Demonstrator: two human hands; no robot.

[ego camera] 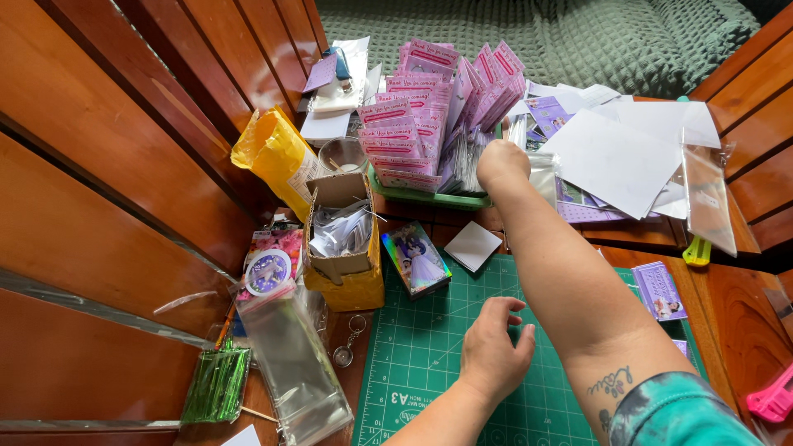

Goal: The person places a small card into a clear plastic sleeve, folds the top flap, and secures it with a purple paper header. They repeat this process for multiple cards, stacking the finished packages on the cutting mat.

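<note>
Right now the right hand [501, 163] reaches far forward, fingers curled together at the stack of clear sleeves [472, 161] in the green tray [429, 196]; whether it has pinched one I cannot tell, since the fingertips are hidden behind the knuckles. The left hand [493, 349] hovers just above the green cutting mat [446, 347], fingers spread apart, holding nothing.

Step in hand, as I judge it: fetching a sleeve or card from the tray while the mat waits as the work spot. The next move calls for peeling off a single piece from a tight stack without dragging its neighbours, then bringing it back to the mat.

Counts: one tray, packed with pink-and-purple cards [413, 124] too many to count. One blank white square [472, 245] at the mat's top edge. One boxed card deck [417, 260] beside it. One open cardboard box [340, 227] on a yellow mailer. One round sticker roll [268, 271]. One pile of clear bags [293, 363]. One bundle of green twist ties [215, 384]. One key ring [345, 353]. Loose white sheets [615, 157] on the counter, several.
</note>
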